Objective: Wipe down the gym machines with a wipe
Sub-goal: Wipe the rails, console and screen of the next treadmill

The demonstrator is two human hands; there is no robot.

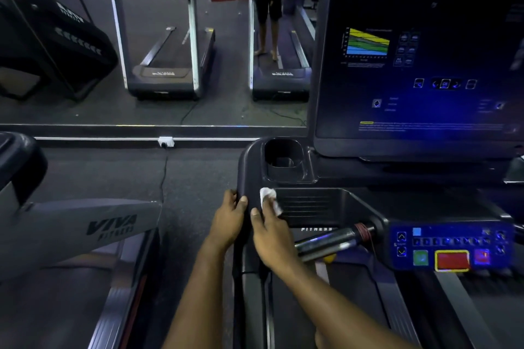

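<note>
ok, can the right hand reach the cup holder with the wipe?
Probably yes. The right hand holds the wipe just short of the cup holder, which is open-topped; nothing lies between them. The left hand grips the console edge, clear of that path.

body: person | left grip [229,218]: bare hand, bare forearm | right grip [272,238]: bare hand, bare forearm

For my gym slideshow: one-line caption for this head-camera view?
Right hand holds a wipe against the treadmill console while the left hand grips its edge.
</note>
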